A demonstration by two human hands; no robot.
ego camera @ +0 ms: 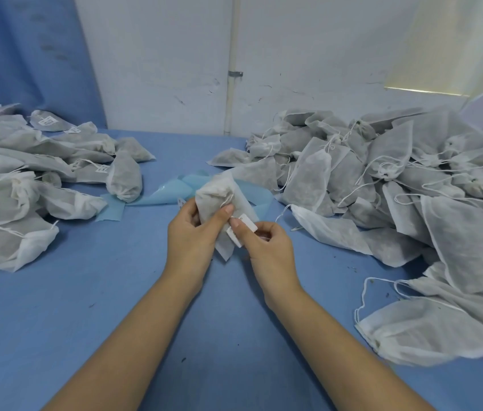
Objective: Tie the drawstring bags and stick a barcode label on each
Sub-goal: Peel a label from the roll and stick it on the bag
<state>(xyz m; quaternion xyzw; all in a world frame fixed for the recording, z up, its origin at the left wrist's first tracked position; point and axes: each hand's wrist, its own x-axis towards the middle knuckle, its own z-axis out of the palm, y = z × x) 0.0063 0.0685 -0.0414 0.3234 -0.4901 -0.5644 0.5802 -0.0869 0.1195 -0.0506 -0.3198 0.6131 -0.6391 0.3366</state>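
White soft cloth drawstring bag point(219, 197) is held just above the blue table cloth point(115, 307). The left hand point(192, 232) wraps around the bag's left side, with its thumb pressing on the front. The bag's long way runs from far to near, leaning a bit. A small white paper barcode label point(241, 229) lies at the bag's right edge. The right hand point(266, 244) pinches that label, so it is the nearer hand for pushing it flat. Behind the bag lies a shiny light blue backing sheet point(172, 192). Left of the bag is a pile of labelled bags point(26, 179). Right of it is a bigger pile with loose strings point(382, 179).
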